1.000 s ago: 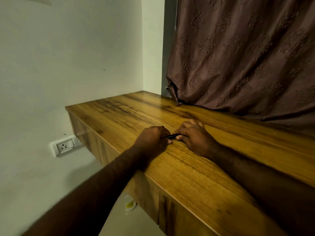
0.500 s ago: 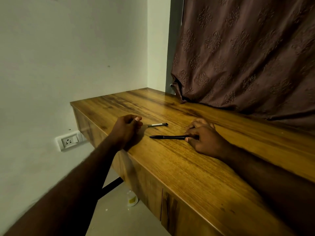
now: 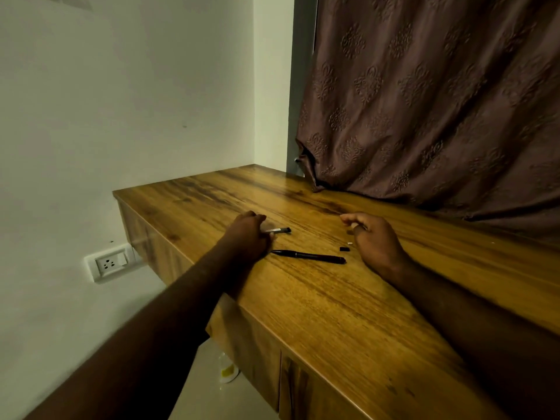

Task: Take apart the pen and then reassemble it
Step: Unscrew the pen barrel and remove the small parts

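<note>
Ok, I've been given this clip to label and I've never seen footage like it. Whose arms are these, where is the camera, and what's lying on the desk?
There is no machine here. A person is working with bare hands and wears the camera on the head, looking forward and down, so both arms reach in from the bottom of the picture. It is the only view.

The surface is a wooden desk with a brown curtain behind it. A black pen body lies between the hands. Beside its right end are a tiny black piece and a tiny white piece, so the pen is apart.

The left hand pinches one end of a short grey piece that lies on the desk. The right hand has its fingers loosely curled and holds nothing that I can see.
</note>
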`<state>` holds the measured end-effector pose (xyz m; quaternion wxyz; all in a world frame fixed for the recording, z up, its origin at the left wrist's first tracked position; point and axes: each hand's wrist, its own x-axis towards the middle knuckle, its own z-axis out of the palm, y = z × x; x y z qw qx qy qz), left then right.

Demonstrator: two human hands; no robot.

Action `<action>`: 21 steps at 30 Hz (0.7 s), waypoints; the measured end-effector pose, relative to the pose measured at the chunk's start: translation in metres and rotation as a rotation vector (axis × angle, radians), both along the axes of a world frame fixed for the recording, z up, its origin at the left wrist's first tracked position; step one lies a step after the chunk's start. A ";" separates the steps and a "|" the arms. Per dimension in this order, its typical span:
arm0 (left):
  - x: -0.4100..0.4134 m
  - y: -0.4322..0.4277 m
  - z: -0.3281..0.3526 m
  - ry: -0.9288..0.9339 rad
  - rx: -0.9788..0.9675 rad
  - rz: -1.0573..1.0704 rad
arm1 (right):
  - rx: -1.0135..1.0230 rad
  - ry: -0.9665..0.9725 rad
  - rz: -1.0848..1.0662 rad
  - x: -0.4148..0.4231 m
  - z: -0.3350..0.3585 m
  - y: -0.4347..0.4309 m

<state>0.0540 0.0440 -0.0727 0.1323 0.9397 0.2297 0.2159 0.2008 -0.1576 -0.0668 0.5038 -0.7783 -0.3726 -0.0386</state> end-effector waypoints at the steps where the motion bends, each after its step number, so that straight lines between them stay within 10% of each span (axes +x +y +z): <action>1: 0.001 0.001 0.002 0.000 0.014 -0.010 | -0.005 -0.012 0.006 -0.001 0.000 -0.001; 21: 0.001 0.009 -0.007 -0.175 0.004 -0.003 | -0.337 -0.524 0.213 -0.003 -0.012 -0.019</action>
